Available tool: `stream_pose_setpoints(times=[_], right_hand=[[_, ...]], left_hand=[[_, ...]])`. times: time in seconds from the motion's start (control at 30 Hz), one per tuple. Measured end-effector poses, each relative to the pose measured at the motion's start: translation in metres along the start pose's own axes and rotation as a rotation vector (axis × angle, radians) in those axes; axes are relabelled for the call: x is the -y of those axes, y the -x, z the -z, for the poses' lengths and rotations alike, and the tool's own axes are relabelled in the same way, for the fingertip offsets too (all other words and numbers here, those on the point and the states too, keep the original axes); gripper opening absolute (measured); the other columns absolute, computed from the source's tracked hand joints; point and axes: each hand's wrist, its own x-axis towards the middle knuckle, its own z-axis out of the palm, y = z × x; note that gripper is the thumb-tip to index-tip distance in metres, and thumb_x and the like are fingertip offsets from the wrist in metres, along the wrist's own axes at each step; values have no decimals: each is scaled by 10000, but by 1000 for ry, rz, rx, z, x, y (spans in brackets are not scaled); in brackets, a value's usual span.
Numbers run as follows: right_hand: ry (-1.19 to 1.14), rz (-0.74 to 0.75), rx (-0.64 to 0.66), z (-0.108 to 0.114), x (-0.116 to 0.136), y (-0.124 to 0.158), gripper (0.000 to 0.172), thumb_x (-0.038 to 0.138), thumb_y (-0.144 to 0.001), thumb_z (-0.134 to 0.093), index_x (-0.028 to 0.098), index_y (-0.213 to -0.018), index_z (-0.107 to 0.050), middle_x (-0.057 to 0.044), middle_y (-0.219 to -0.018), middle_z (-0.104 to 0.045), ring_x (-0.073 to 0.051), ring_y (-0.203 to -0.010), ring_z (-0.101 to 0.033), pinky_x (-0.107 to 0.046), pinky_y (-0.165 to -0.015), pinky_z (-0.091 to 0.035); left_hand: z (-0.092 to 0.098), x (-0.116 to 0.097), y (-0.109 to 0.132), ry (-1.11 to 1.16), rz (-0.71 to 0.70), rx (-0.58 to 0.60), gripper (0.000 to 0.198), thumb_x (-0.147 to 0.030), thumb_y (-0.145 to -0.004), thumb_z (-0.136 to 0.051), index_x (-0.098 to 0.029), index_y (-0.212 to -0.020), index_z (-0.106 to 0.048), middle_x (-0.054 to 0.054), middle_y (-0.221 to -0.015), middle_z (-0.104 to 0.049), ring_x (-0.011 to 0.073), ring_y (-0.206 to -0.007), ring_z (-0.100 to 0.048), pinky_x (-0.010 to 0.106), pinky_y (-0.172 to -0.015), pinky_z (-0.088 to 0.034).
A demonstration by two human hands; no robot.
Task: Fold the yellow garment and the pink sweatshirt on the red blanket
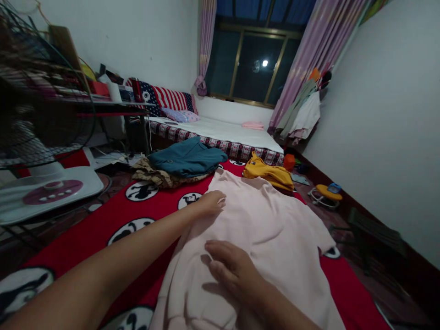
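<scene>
A pale pink shirt (275,229) lies spread on a red blanket (113,220) with black-and-white round prints. My left hand (209,203) rests at the shirt's left edge, fingers curled onto the cloth. Palm down, my right hand (233,270) lies flat on the shirt's near part, fingers stretched out and pointing left. Neither hand lifts the cloth.
A teal garment (187,158) sits on a tan one (151,176) at the blanket's far left, and a yellow garment (270,174) lies beyond the shirt. A fan (44,188) stands at left, a bed (223,133) behind, a small stool (328,192) at right.
</scene>
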Motion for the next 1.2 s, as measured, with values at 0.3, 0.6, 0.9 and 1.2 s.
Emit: stream_pose_setpoints(times=[0.3,0.6,0.9,1.2], right_hand=[[279,14,252,-2,-21,-7,454,467,-906,-514,330,-1338,-499,-30,-1490,-427,-230,-1372,-375,-458,-1137,-227],[273,70,168,-14,-42,-4,414,504,-903,-479,356,-1288,-511,19,-1457,-473,-201,-1338,-410,-382,-1134,-204],[215,48,108,-5,-24,1,342,392,-914,-527,322,-1248,-549,10,-1415,-518,-153,-1361,-372,-363,-1133,-173],[-117,26,-246,-4,-34,3,195,273,-860,-557,179,-948,-703,-60,-921,-734,-141,-849,-668,-258,-776,-508]], left_hand=[[-30,13,-62,-137,82,-69,675,-476,-944,-335,-37,-1455,-292,207,-1577,-141,285,-1468,-105,406,-1180,-160],[-38,36,-110,-143,238,-49,800,-557,-933,-245,22,-1483,-197,229,-1568,-115,300,-1465,-109,443,-1169,-160],[-43,11,-63,-246,293,-96,683,-461,-952,-269,-11,-1467,-288,223,-1550,-221,313,-1447,-197,452,-1158,-189],[-49,-7,23,-286,108,-130,621,-518,-949,-297,-158,-1443,-408,156,-1534,-316,305,-1432,-255,490,-1152,-195]])
